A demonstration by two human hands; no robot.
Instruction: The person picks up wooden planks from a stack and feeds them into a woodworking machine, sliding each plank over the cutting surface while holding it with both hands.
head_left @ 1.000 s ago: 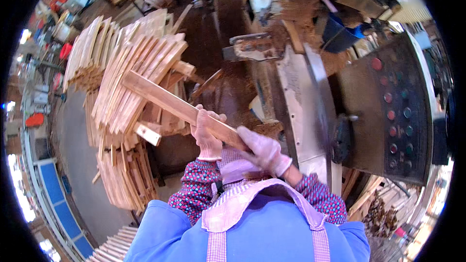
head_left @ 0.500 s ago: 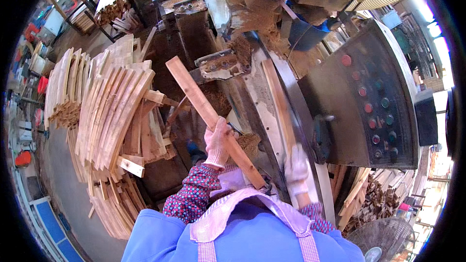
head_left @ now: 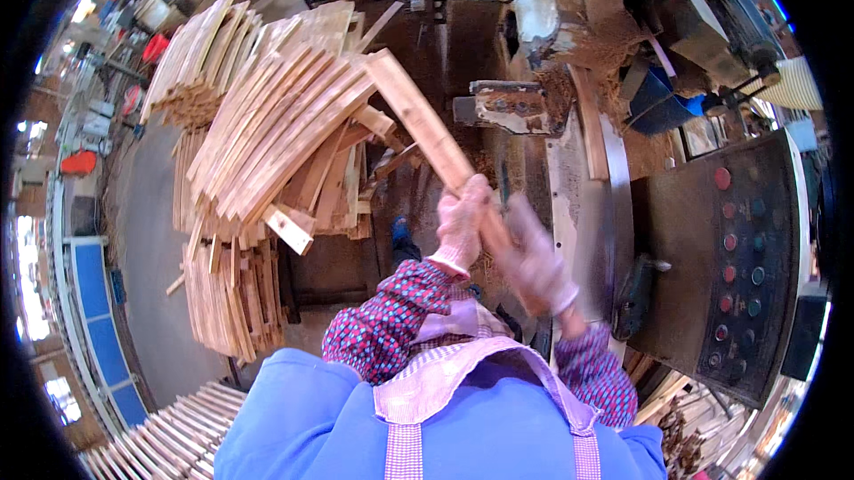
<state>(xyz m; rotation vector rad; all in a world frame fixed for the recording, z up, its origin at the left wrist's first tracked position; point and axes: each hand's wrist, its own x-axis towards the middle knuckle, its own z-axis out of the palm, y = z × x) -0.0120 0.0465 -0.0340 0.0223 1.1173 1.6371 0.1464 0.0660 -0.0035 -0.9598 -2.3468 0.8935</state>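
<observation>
A pale wooden board (head_left: 416, 115) slants across the middle, its far end beside the stacked wood. My left hand (head_left: 463, 217), in a light pinkish work glove, is closed around its lower half. My right hand (head_left: 539, 258), gloved too, lies against the near end of the same board. Motion smears its fingers, so I cannot tell whether they grip. A second wooden strip (head_left: 587, 124) lies on the pale machine bed (head_left: 564, 177), ahead of my right hand and touched by neither hand.
Curved wooden pieces (head_left: 276, 129) are stacked at the left. A dark control panel (head_left: 712, 258) with red and green buttons stands at the right. Ahead are sawdust-covered machine parts (head_left: 511, 108). More wooden strips (head_left: 178, 431) lie at the lower left.
My right hand has left the strip on the machine bed and come over to the near end of the held board. That strip sits farther along the bed. The view has swung right.
</observation>
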